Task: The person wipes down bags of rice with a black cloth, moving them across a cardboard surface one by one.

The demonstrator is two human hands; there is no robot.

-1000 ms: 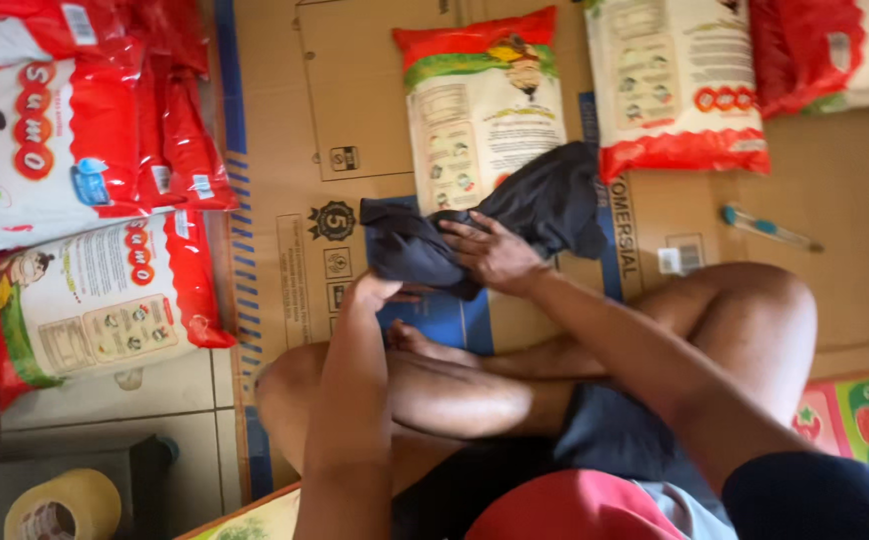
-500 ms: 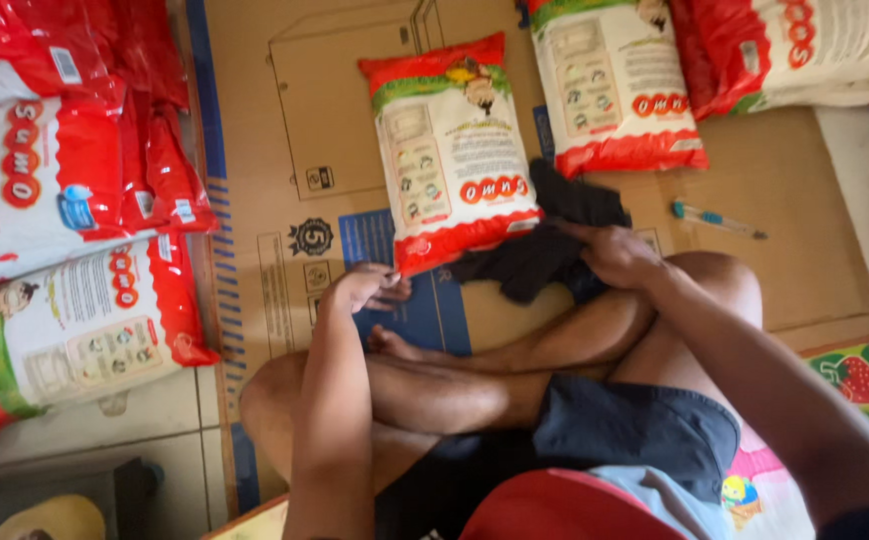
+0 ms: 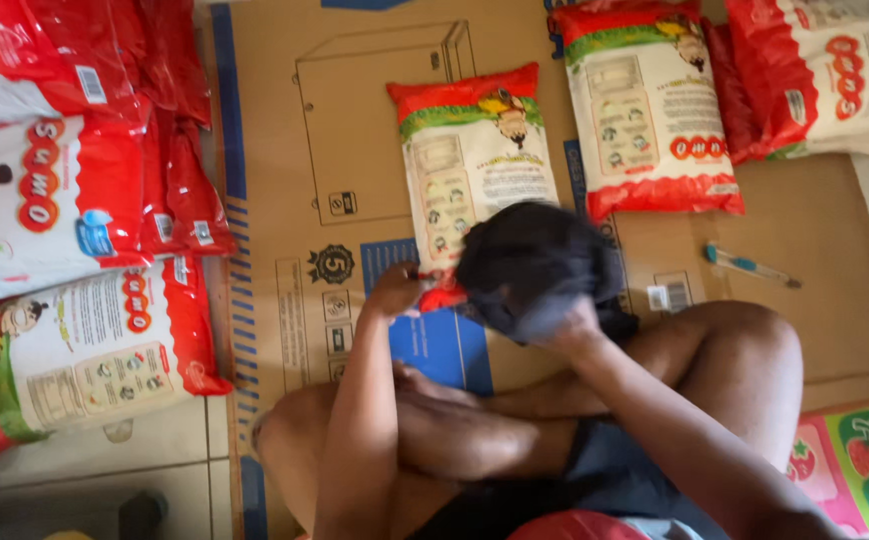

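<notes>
Sitting cross-legged on a flattened cardboard sheet (image 3: 285, 120), a person works with both hands over the floor. At far left lie stacked red-and-white rice bags (image 3: 50, 190), with one more rice bag face-down (image 3: 95, 345) just below them on the tiled floor. Near centre, the left hand (image 3: 395, 292) is closed in a pinch on the lower red edge of the middle rice bag (image 3: 475, 165), which lies flat on the cardboard. Just to its right, the right hand (image 3: 573, 325) grips a dark plastic bag (image 3: 535, 262) from beneath; the bag is lifted off the cardboard, bunched and ballooning, and covers the lower right corner of the middle rice bag. Whether the fingers reach inside the bag's mouth cannot be told. Further right lie a second upright rice bag (image 3: 650, 110), another large sack (image 3: 835, 75) at the corner, and a blue-tipped pen (image 3: 750, 266) apart on the cardboard.

Judged from its folds, the dark bag is thin, limp and light, best taken at its open rim. The rice bag looks heavy, dense and slick-skinned; a hold on the sealed end seam or under the body seems surest.
</notes>
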